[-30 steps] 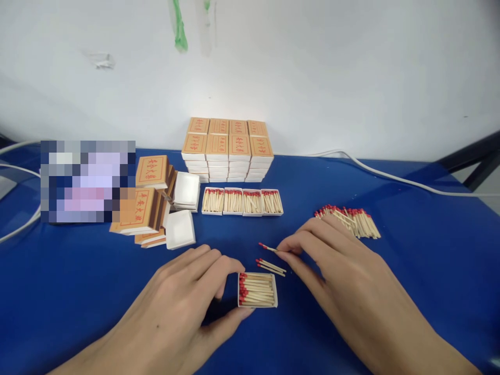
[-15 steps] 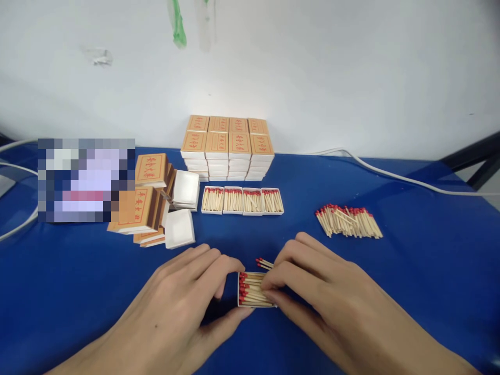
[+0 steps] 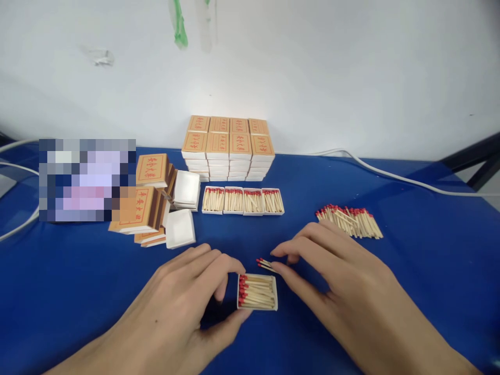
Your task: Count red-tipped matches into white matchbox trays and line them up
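Note:
A small white matchbox tray (image 3: 275, 294) sits on the blue table, filled with matches (image 3: 255, 292) whose red heads point left. My left hand (image 3: 187, 297) grips its left end, forefinger at the back corner and thumb at the front edge. A few loose matches (image 3: 264, 264) lie just behind the tray. Over their right ends is my right hand (image 3: 332, 276), its thumb and forefinger apart with nothing between them. The thumb tip is close to these matches; whether it touches them I cannot tell.
Several filled trays (image 3: 242, 201) form a row before a stack of closed matchboxes (image 3: 228, 148) by the wall. Empty trays (image 3: 180, 229) and matchbox sleeves (image 3: 142, 205) lie left, beside a blurred-out object (image 3: 88, 179). A match pile (image 3: 349, 221) and a white cable (image 3: 390, 177) are on the right.
My right hand has left the matches in the tray and moved back and right, its thumb and forefinger opening. My left hand still holds the tray, which is nearly unmoved.

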Demonstrator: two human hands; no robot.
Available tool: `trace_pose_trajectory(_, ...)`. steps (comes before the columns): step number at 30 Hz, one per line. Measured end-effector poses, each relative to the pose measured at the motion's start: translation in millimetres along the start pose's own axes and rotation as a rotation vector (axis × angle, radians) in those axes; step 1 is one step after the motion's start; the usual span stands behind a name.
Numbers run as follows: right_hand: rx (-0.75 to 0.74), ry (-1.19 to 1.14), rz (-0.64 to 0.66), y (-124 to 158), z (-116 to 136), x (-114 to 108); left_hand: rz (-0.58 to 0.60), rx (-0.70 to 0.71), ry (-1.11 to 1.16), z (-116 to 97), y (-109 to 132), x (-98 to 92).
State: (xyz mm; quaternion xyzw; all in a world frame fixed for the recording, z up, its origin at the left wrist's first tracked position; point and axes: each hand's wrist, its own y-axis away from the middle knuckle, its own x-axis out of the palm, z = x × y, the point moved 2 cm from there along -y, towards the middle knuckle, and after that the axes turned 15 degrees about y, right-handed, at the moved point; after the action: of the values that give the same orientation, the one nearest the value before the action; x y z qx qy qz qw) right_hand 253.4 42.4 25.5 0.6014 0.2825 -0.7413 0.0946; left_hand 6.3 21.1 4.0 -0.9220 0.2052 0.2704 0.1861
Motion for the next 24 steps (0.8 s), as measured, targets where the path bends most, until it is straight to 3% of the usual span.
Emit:
trace_pose_trajectory(5,-0.005,0.020,0.054,1.7,-4.6,3.6,0.024,-0.131,0.079,4.8,5.7,-0.8)
trace_pose_trajectory(16,-0.194,0.291,-0.013,-1.2,-4.2,-5.1,-0.019,-0.071,0.031,4.3,2.0,0.8)
trace_pose_trajectory(24,-0.254,0.220,0.033,-1.8,-6.3,-7.4,-0.029,-0.059,0.036,5.1,2.1,0.8)
